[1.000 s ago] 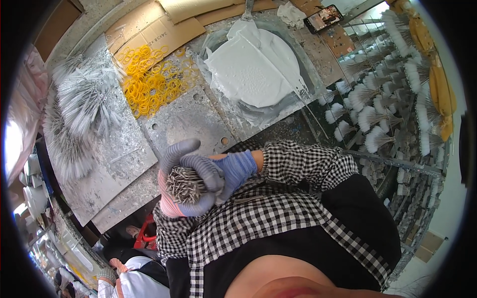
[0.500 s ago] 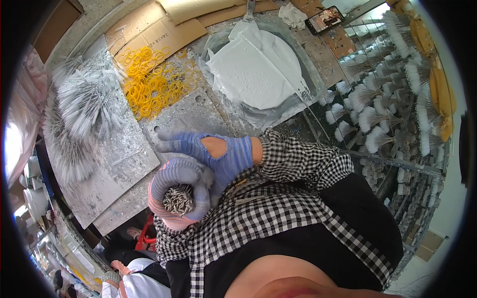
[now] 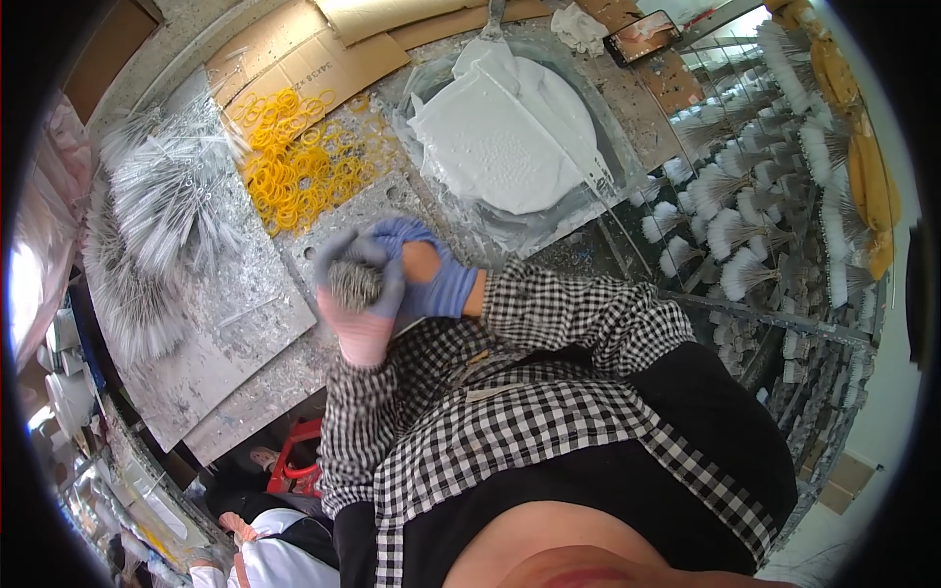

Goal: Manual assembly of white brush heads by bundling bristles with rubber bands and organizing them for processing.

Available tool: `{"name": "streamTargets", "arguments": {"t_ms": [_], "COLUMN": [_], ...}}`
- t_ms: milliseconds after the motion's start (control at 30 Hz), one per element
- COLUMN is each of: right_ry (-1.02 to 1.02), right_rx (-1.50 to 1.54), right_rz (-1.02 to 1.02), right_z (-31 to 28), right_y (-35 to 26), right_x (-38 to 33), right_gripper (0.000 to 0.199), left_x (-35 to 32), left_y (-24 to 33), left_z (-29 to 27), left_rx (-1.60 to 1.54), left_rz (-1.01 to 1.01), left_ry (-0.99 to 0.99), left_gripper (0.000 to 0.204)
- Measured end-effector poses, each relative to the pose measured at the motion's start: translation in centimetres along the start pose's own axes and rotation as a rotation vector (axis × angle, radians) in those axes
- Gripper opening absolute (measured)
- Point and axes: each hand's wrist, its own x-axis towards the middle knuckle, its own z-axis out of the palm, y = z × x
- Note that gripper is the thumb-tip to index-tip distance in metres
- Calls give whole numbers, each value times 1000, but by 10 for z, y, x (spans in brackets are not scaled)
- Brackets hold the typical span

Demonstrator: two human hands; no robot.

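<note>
My left hand (image 3: 367, 325), in a pink and grey knitted glove, is closed around a tight round bundle of thin grey stems (image 3: 356, 285), whose packed ends face up. Against its right side presses my right hand (image 3: 431, 277), in a blue glove with a hole over the back of the hand. The right fingers are curled and slightly blurred, and the left hand hides what they grip. Both hands are over the near edge of the work table. Beyond them lies a heap of yellow rubber bands (image 3: 294, 176).
Loose silvery bristle tufts (image 3: 176, 196) cover a board at left. Thick white paste (image 3: 510, 132) fills a round pan, with a scraper (image 3: 493, 22) at its far edge. A phone (image 3: 642, 37) lies far right. Racked white-tipped tufts (image 3: 750, 196) stand at right. Another person's sleeve (image 3: 284, 554) shows lower left.
My left hand has moved up and away from my body with the bundle. My right hand has shifted slightly left and up, its outstretched fingers now curled against the left hand.
</note>
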Motion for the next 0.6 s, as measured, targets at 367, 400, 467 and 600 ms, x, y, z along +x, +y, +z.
{"name": "streamTargets", "arguments": {"t_ms": [367, 400, 467, 600], "right_ry": [171, 152, -14, -96], "right_rx": [-140, -113, -94, 421], "right_rz": [52, 29, 168, 342], "right_z": [15, 12, 10, -2], "right_y": [10, 9, -1, -26], "right_x": [-14, -11, -20, -29], "right_gripper": [87, 87, 89, 60], "left_x": [5, 2, -9, -6], "left_y": [-5, 6, 0, 8], "left_z": [-9, -8, -9, -18], "left_rx": [-493, -618, -712, -484], "left_rz": [-139, -286, -213, -86], "left_ry": [-74, -83, -147, -145], "left_gripper": [13, 18, 34, 58]}}
